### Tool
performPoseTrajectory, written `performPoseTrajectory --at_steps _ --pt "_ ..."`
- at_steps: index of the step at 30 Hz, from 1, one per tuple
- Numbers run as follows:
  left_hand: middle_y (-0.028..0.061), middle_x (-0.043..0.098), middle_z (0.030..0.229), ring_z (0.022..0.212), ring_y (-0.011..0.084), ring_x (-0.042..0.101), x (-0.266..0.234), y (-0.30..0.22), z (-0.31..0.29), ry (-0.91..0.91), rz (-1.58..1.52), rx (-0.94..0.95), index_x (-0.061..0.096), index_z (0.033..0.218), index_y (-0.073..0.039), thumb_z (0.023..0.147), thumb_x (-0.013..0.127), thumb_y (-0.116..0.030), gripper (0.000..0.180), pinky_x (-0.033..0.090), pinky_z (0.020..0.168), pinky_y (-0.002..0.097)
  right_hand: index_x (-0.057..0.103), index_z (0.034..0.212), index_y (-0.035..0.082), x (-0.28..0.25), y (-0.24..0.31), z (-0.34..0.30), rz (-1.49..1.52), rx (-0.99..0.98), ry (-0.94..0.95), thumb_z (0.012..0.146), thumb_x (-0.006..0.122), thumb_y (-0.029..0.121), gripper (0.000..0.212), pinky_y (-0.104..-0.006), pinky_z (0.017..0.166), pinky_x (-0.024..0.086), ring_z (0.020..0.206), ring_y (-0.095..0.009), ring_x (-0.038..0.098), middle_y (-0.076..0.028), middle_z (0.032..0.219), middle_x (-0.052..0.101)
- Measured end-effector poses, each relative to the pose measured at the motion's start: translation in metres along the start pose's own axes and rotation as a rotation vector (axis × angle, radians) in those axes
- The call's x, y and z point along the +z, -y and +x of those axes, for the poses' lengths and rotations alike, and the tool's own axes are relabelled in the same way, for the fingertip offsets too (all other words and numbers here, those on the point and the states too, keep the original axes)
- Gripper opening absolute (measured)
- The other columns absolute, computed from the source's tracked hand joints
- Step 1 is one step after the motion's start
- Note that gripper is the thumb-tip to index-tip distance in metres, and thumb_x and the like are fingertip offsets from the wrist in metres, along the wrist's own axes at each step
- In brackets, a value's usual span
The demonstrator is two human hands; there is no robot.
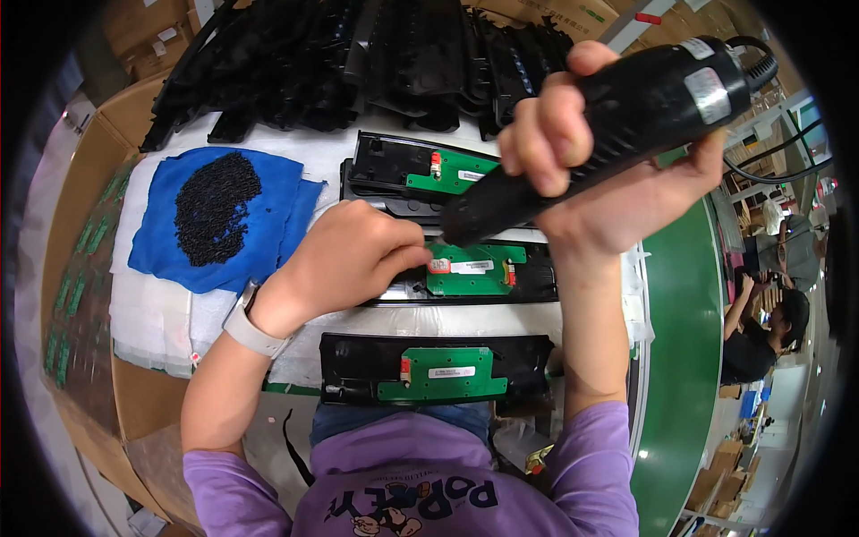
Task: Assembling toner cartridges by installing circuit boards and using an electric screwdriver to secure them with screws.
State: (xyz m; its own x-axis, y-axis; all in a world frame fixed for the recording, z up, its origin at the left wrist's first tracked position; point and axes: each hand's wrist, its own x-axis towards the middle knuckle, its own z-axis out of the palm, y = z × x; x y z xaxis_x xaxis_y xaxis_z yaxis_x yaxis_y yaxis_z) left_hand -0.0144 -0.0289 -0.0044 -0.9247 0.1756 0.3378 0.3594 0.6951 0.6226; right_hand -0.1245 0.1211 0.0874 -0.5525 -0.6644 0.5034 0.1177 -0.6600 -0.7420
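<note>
My right hand (582, 152) grips a black electric screwdriver (626, 116), tilted with its tip down at the left end of the middle black housing (537, 273), near its green circuit board (474, 268). My left hand (353, 255) rests with fingers pinched at that same left end, right by the screwdriver tip; what it pinches is too small to tell. A second housing with a green board (438, 371) lies nearest me. A third housing (385, 170) lies farther away, partly behind the screwdriver.
A blue cloth (268, 219) with a pile of small black screws (215, 206) lies to the left. Several black plastic housings (358, 63) are stacked at the back. A green conveyor belt (684, 340) runs along the right, where another person (761, 331) works.
</note>
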Motion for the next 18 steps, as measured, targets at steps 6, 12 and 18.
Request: performPoseTrajectory --at_steps 6,12,18 --pt "0.0026 0.049 0.048 0.044 0.0129 0.047 -0.005 0.002 -0.001 -0.036 -0.716 -0.502 0.050 0.055 -0.003 0.090 0.051 -0.023 0.041 0.037 0.046 0.0276 0.046 0.103 -0.001 -0.029 0.070 -0.046 -0.241 0.025 -0.020 0.081 0.040 0.064 0.070 -0.0272 0.044 0.035 0.042 -0.013 0.042 -0.002 0.059 0.046" --pt "-0.0035 0.036 0.043 0.044 0.0046 0.037 0.001 0.002 -0.003 -0.119 -0.883 -0.464 0.047 0.049 -0.003 0.088 0.056 -0.023 0.044 0.030 0.044 0.0245 0.057 0.102 -0.002 -0.098 0.075 -0.124 -1.299 0.592 -0.614 0.087 0.052 0.050 0.055 -0.0253 0.046 0.040 0.047 -0.012 0.052 -0.006 0.058 0.055" --pt "0.0109 0.057 0.053 0.050 0.0271 0.057 0.005 -0.011 -0.007 -0.017 0.174 0.064 0.064 0.067 -0.007 0.073 0.069 -0.022 0.017 0.043 0.049 0.0348 0.060 0.105 0.003 -0.108 0.046 -0.146 -2.351 0.514 -0.507 0.079 0.064 0.043 0.048 -0.0363 0.062 0.050 0.065 -0.031 0.062 -0.014 0.071 0.064"
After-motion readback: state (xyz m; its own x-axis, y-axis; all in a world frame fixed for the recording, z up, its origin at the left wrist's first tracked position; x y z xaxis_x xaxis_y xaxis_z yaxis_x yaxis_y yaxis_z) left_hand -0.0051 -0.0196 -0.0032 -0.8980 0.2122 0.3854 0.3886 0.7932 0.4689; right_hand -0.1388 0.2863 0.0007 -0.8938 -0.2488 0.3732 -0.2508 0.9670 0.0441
